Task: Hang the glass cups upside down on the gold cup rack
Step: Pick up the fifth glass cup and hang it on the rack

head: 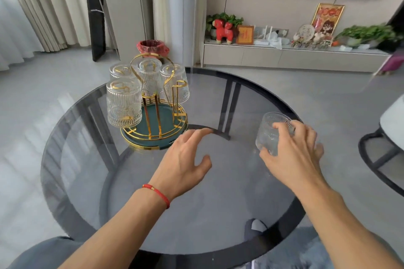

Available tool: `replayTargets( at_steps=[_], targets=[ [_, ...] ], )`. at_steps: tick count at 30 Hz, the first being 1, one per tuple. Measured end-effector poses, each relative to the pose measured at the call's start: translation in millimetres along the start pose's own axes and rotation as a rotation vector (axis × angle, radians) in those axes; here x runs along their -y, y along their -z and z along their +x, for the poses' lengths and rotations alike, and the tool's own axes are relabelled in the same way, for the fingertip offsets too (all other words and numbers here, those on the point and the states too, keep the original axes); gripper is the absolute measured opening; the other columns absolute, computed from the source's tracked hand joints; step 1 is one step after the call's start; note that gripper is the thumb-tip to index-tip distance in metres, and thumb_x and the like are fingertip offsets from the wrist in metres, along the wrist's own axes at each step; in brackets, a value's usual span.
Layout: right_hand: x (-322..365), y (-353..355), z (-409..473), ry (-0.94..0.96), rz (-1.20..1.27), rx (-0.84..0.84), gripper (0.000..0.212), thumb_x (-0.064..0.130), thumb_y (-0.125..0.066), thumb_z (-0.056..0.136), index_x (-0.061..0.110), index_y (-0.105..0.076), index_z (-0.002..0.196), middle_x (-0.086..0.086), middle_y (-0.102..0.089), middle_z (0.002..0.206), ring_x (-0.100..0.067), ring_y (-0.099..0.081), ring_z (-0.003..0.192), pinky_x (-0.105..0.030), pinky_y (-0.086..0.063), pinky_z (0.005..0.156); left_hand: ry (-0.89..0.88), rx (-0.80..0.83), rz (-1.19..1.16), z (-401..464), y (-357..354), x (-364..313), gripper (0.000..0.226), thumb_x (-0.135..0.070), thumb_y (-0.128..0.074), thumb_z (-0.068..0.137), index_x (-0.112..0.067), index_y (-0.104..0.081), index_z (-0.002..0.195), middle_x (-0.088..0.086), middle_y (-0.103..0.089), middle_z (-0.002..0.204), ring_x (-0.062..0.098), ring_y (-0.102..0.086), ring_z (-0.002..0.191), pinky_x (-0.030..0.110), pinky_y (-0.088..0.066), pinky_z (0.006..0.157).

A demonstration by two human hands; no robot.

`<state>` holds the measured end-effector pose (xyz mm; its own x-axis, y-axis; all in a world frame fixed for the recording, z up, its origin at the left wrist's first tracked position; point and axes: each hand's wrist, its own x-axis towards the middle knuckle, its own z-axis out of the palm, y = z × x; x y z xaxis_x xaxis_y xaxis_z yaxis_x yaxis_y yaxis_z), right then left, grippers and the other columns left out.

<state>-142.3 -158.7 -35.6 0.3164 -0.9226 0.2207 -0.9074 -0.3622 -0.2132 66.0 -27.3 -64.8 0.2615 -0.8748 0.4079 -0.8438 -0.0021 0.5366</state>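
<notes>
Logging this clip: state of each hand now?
Left hand: open, empty, above the table.
Right hand: closed on a cup.

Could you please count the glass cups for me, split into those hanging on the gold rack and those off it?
Glass cups hanging on the gold rack: 4
Glass cup off the rack, held in the right hand: 1
Total: 5

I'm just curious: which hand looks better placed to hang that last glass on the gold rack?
The right hand, since it already grips the loose glass cup. The left hand is open and empty near the gold cup rack, whose free peg faces them.
</notes>
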Motion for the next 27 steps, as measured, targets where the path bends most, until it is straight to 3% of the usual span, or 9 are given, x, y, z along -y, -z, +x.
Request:
replayTargets(
  at_steps=[3, 8, 11, 13, 17, 20, 23, 27],
  targets=[
    [-18, 1, 1, -0.092, 0.083, 0.086, 0.083, 0.036, -0.074, 0.087, 0.016, -0.029, 0.155, -0.031, -0.036, 0.147, -0.051, -0.039, 0.132, -0.054, -0.042, 0.102, -0.01, 0.006, -0.027, -1, -4, -4, 0.055, -0.022, -0.068, 0.092, -0.021, -0.051, 0.143, 0.001, -0.059, 0.133, 0.019, -0.057, 0.119, 0.032, -0.05, 0.098],
    [-27, 16, 1, -0.12, 0.142, 0.057, 0.082, 0.04, -0.081, 0.075, 0.02, -0.037, 0.142, -0.02, -0.054, 0.123, -0.045, -0.056, 0.111, -0.04, -0.039, 0.076, -0.023, 0.063, -0.044, -4, -6, -8, 0.054, -0.021, -0.069, 0.092, -0.02, -0.052, 0.143, 0.001, -0.061, 0.134, 0.017, -0.058, 0.12, 0.037, -0.053, 0.1],
    [-24, 26, -4, 0.016, 0.145, 0.012, 0.089, 0.048, -0.081, 0.069, 0.03, -0.036, 0.143, -0.007, -0.057, 0.127, -0.034, -0.058, 0.117, -0.038, -0.039, 0.079, -0.03, 0.093, -0.086, -5, -8, -11, 0.055, -0.026, -0.071, 0.092, -0.021, -0.052, 0.144, -0.002, -0.062, 0.131, 0.01, -0.059, 0.115, 0.033, -0.054, 0.097],
    [-17, 31, -9, 0.14, 0.31, 0.029, 0.09, 0.052, -0.081, 0.067, 0.039, -0.035, 0.143, 0.004, -0.06, 0.128, -0.022, -0.06, 0.115, -0.034, -0.041, 0.085, -0.022, 0.127, -0.138, -5, -9, -16, 0.059, -0.032, -0.073, 0.091, -0.024, -0.05, 0.145, -0.004, -0.061, 0.132, 0.007, -0.058, 0.114, 0.026, -0.054, 0.095],
    [12, 25, -19, 0.258, 0.653, 0.164, 0.087, 0.065, -0.078, 0.061, 0.049, -0.041, 0.138, 0.019, -0.065, 0.116, 0.001, -0.062, 0.107, -0.01, -0.042, 0.083, 0.002, 0.224, -0.288, -6, -11, -25, 0.087, -0.041, -0.083, 0.083, -0.028, -0.035, 0.154, -0.01, -0.055, 0.136, 0.005, -0.055, 0.118, 0.019, -0.05, 0.095],
    [36, 12, -24, 0.33, 0.748, 0.227, 0.085, 0.062, -0.081, 0.063, 0.052, -0.041, 0.138, 0.019, -0.066, 0.122, -0.001, -0.062, 0.115, -0.017, -0.045, 0.093, -0.008, 0.178, -0.371, -6, -7, -27, 0.089, -0.035, -0.089, 0.077, -0.03, -0.038, 0.15, -0.017, -0.062, 0.13, 0.0, -0.06, 0.114, 0.016, -0.049, 0.093],
    [52, 4, -22, 0.327, 0.9, 0.295, 0.082, 0.063, -0.08, 0.069, 0.047, -0.044, 0.141, 0.018, -0.063, 0.134, 0.0, -0.063, 0.12, -0.02, -0.047, 0.099, 0.149, 0.049, -0.482, -5, 4, -22, 0.076, -0.033, -0.091, 0.066, -0.032, -0.052, 0.13, -0.015, -0.071, 0.117, 0.006, -0.069, 0.105, 0.031, -0.058, 0.088],
    [67, -2, -18, 0.038, 1.161, 0.501, 0.05, 0.063, -0.057, 0.094, 0.034, -0.058, 0.135, 0.001, -0.073, 0.125, -0.009, -0.073, 0.109, -0.036, -0.055, 0.102, 0.45, -0.123, -0.742, 1, 21, -8, 0.082, -0.046, -0.095, 0.049, -0.03, -0.054, 0.119, -0.009, -0.072, 0.114, 0.0, -0.07, 0.101, 0.024, -0.058, 0.087]
  ],
)
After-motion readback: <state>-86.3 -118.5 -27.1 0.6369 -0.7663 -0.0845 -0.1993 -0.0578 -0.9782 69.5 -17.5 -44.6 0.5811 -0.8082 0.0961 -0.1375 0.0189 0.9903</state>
